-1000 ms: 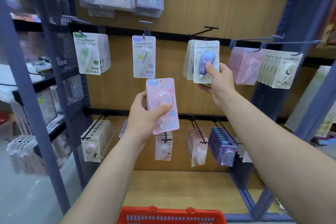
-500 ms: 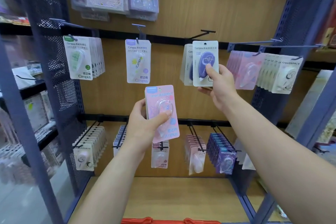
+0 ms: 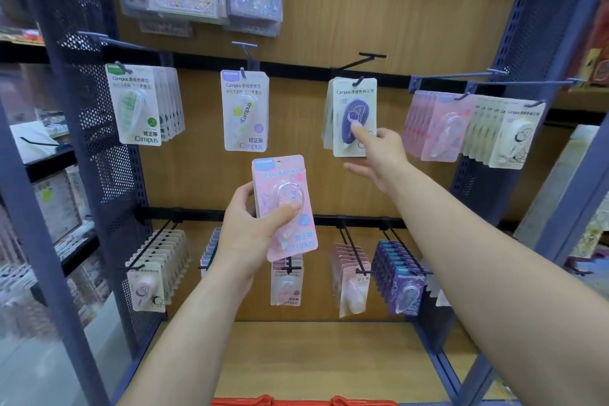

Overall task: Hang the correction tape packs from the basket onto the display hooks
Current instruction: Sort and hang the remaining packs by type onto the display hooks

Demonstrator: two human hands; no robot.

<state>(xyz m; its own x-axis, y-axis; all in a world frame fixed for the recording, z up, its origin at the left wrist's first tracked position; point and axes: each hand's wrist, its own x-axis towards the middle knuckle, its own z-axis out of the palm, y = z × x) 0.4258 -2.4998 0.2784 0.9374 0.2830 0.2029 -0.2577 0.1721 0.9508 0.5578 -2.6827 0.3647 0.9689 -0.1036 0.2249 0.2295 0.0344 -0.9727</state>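
Left hand (image 3: 250, 234) grips one pink pack (image 3: 283, 204), thumb across the blister front and fingers curled behind the card. The pack is upright, long axis vertical, hang hole uppermost, held in front of the lower rail, below and between the upper-rail packs. Right hand (image 3: 379, 155) is raised to the purple pack (image 3: 354, 115), which hangs on its hook (image 3: 361, 80); one fingertip touches the card's face, and the other fingers lie extended below its lower edge, not closed on it. The matching pink row (image 3: 438, 125) hangs up and to the right of the held pack, beyond the right hand. Judgement: the coming move turns on carrying the pack up and rightward and presenting its hole square to that hook's tip; the right hand is nearer, the left holds the stock, so a hand-over or a cross-reach is called for. Basket (image 3: 296, 401): only the red rim shows at the bottom edge; contents not visible.
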